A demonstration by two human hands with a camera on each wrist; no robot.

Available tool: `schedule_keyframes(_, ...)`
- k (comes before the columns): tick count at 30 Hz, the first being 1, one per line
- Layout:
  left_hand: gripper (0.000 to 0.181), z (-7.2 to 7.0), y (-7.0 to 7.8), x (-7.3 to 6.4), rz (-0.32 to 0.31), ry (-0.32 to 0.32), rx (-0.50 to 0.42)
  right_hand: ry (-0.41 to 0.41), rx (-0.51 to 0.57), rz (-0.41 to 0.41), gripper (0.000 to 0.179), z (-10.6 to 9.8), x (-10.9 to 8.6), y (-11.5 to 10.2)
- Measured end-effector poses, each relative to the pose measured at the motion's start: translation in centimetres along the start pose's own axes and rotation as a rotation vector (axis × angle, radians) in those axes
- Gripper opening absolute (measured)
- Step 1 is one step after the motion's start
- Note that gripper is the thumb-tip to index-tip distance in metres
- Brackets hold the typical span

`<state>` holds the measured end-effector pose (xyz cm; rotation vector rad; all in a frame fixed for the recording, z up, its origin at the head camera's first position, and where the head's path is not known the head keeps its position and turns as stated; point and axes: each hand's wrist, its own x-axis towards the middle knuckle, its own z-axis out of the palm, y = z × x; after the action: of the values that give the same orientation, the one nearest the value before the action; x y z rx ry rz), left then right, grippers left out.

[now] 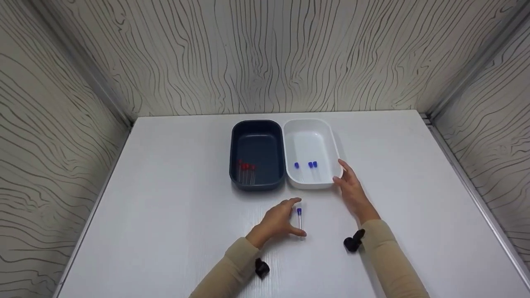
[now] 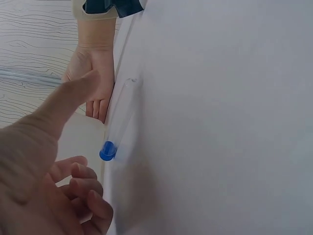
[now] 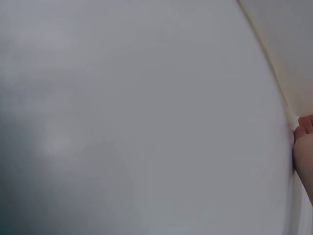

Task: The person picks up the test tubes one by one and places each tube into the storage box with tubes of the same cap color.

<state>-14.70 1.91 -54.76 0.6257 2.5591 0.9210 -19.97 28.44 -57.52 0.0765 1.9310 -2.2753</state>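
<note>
A clear tube with a blue cap (image 1: 299, 221) lies on the table in front of the bins. My left hand (image 1: 276, 218) is beside it, thumb and fingers spread apart around its two ends; the left wrist view shows a gap between this hand (image 2: 58, 161) and the tube (image 2: 120, 115). My right hand (image 1: 352, 192) touches the near right corner of the white bin (image 1: 312, 186), with fairly straight fingers along its side. Three blue-capped tubes (image 1: 310, 164) lie in that bin. In the right wrist view only part of the right hand (image 3: 305, 147) shows.
A dark blue bin (image 1: 256, 187) stands against the white bin's left side, holding several red-capped tubes (image 1: 246, 167) at its near end. Patterned wall panels (image 1: 265, 58) enclose the white table (image 1: 174, 198) at the back and sides. A black camera is on each wrist.
</note>
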Motion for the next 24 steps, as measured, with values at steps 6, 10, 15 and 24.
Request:
schedule_keyframes(6, 0.104, 0.31, -0.12, -0.21, 0.003, -0.020, 0.044, 0.001, 0.023, -0.004, 0.070, -0.03, 0.11, -0.02)
schedule_keyframes(10, 0.107, 0.53, -0.19, -0.30, 0.015, -0.023, 0.075, -0.002, 0.018, 0.002, 0.070, -0.05, 0.13, 0.01)
schedule_keyframes(15, 0.106, 0.77, -0.09, -0.42, 0.001, -0.019, 0.099, -0.005, 0.018, 0.008, 0.070, -0.06, 0.05, 0.09)
schedule_keyframes(24, 0.099, 0.96, -0.04, -0.30, -0.011, -0.021, 0.133, -0.003, 0.023, -0.007, 0.070, -0.05, -0.01, 0.11)
